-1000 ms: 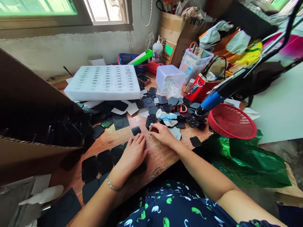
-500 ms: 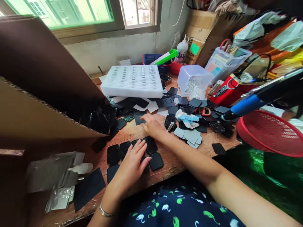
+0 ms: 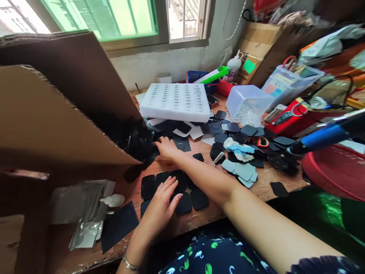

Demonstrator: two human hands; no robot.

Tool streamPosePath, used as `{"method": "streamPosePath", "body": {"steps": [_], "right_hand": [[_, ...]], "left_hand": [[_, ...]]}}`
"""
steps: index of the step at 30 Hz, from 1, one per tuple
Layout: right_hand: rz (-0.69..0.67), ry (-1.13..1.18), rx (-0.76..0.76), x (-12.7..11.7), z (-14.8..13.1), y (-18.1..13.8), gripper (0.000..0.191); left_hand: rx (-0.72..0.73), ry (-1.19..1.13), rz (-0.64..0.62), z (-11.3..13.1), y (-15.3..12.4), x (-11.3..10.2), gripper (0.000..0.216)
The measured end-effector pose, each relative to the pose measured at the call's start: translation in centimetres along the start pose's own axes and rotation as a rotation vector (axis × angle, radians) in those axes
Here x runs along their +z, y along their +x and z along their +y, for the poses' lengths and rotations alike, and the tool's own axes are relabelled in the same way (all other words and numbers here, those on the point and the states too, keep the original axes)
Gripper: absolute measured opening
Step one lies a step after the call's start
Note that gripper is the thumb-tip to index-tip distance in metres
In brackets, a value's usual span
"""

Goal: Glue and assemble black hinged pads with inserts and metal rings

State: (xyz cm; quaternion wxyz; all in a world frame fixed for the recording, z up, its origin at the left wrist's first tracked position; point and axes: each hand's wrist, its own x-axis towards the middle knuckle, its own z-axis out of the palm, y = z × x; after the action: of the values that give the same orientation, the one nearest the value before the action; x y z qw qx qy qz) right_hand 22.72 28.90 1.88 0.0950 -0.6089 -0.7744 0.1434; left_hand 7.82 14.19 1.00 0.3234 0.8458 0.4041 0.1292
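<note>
My left hand (image 3: pixel 163 198) lies flat with fingers spread on a group of black rounded square pads (image 3: pixel 182 190) near the wooden table's front edge. My right hand (image 3: pixel 166 147) reaches across to the left, its fingers curled on black pieces at the mouth of a tipped cardboard box (image 3: pixel 57 110). I cannot make out what, if anything, it grips. A small metal tool (image 3: pixel 218 158) lies on the table to the right, beside a pile of black and grey pads (image 3: pixel 242 152).
A white foam tray (image 3: pixel 176 102) sits at the back. A clear plastic tub (image 3: pixel 247 102), red basket (image 3: pixel 336 171), blue-handled tool (image 3: pixel 325 135), glue bottle (image 3: pixel 233 67) and cluttered boxes fill the right. Foil bags (image 3: pixel 82 213) lie at the left front.
My right hand left the small metal tool on the table and moved left to the box mouth. My left hand stayed on the black pads. The camera turned left.
</note>
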Motion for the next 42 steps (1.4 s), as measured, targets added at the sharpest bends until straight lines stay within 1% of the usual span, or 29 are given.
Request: {"method": "streamPosePath", "body": {"steps": [4, 5, 7, 8, 9, 10, 11, 13, 14, 15, 16, 17, 18, 19, 20, 22, 24, 26, 28, 30, 32, 35, 38, 39, 40, 41, 42], "right_hand": [[-0.112, -0.097, -0.037, -1.6, 1.1, 0.8, 0.070], [-0.130, -0.139, -0.066, -2.1, 1.5, 0.8, 0.067], [-0.143, -0.205, -0.161, -3.1, 2.1, 0.2, 0.048], [-0.118, -0.214, -0.222, -3.5, 2.3, -0.7, 0.036], [-0.064, -0.201, -0.284, -4.0, 2.4, -1.9, 0.026], [0.011, -0.168, -0.343, -4.3, 2.5, -3.6, 0.022], [0.119, -0.123, -0.396, -4.6, 2.5, -5.8, 0.021], [0.322, 0.006, -0.420, -4.4, 2.8, -11.2, 0.027], [0.394, 0.085, -0.422, -4.0, 3.2, -14.2, 0.027], [0.458, 0.156, -0.456, -3.4, 3.6, -17.2, 0.023], [0.484, 0.209, -0.478, -2.6, 4.1, -20.2, 0.020], [0.518, 0.243, -0.500, -1.7, 4.5, -22.9, 0.022], [0.547, 0.258, -0.478, -0.9, 4.9, -25.2, 0.027], [0.583, 0.258, -0.419, -0.2, 5.2, -27.3, 0.031], [0.602, 0.251, -0.400, 0.3, 5.4, -28.9, 0.032], [0.631, 0.283, -0.332, 0.6, 5.5, -31.1, 0.038], [0.661, 0.418, -0.210, 0.3, 5.5, -32.2, 0.044], [0.688, 0.613, -0.010, -0.1, 5.4, -32.5, 0.036], [0.672, 0.797, 0.167, -0.3, 5.3, -32.5, 0.027], [0.634, 0.959, 0.276, -0.3, 5.0, -32.3, 0.028], [0.602, 1.093, 0.347, -0.2, 4.6, -32.1, 0.035], [0.538, 1.233, 0.414, 0.1, 4.1, -31.7, 0.042], [0.431, 1.297, 0.438, 0.5, 3.7, -31.5, 0.037], [0.414, 1.272, 0.431, 0.7, 3.6, -31.5, 0.034], [0.429, 1.204, 0.415, 0.9, 3.6, -31.5, 0.031], [0.476, 1.090, 0.379, 1.0, 3.6, -31.5, 0.025], [0.553, 0.937, 0.308, 1.0, 3.6, -31.5, 0.017]], "left_hand": [[0.006, -0.105, 0.053, -1.6, -0.3, 0.4, 0.051], [-0.003, -0.146, 0.063, -1.7, -0.3, 0.5, 0.054], [-0.054, -0.246, 0.078, -1.5, 0.0, 0.4, 0.057], [-0.102, -0.309, 0.080, -1.1, 0.1, 0.2, 0.058], [-0.166, -0.398, 0.078, -0.5, 0.2, 0.1, 0.059], [-0.242, -0.523, 0.078, 0.3, 0.4, -0.1, 0.060], [-0.320, -0.684, 0.070, 1.2, 0.5, -0.2, 0.062], [-0.445, -1.079, 0.047, 3.2, 0.9, -0.2, 0.067], [-0.470, -1.263, 0.013, 4.1, 1.2, 0.0, 0.069], [-0.484, -1.395, -0.006, 5.0, 1.5, 0.3, 0.066], [-0.496, -1.478, -0.004, 5.9, 1.7, 0.7, 0.059], [-0.510, -1.522, -0.019, 6.7, 2.0, 1.2, 0.051], [-0.521, -1.546, -0.044, 7.5, 2.2, 1.7, 0.047], [-0.528, -1.560, -0.075, 8.1, 2.4, 2.3, 0.045], [-0.532, -1.566, -0.112, 8.8, 2.6, 2.9, 0.045], [-0.537, -1.573, -0.158, 9.8, 2.8, 3.9, 0.043], [-0.557, -1.576, -0.170, 10.6, 3.0, 4.7, 0.037], [-0.589, -1.592, -0.179, 11.2, 3.3, 5.1, 0.032], [-0.624, -1.620, -0.201, 11.6, 3.4, 5.2, 0.031], [-0.647, -1.641, -0.212, 11.9, 3.5, 5.2, 0.034], [-0.663, -1.644, -0.203, 12.0, 3.5, 5.1, 0.037], [-0.679, -1.632, -0.186, 11.9, 3.4, 5.1, 0.037], [-0.667, -1.613, -0.160, 11.4, 3.2, 5.3, 0.035], [-0.661, -1.607, -0.148, 11.2, 3.1, 5.4, 0.034], [-0.653, -1.608, -0.131, 10.9, 3.0, 5.5, 0.035], [-0.636, -1.621, -0.103, 10.7, 2.9, 5.5, 0.040], [-0.611, -1.648, -0.067, 10.5, 2.8, 5.6, 0.048]]}}
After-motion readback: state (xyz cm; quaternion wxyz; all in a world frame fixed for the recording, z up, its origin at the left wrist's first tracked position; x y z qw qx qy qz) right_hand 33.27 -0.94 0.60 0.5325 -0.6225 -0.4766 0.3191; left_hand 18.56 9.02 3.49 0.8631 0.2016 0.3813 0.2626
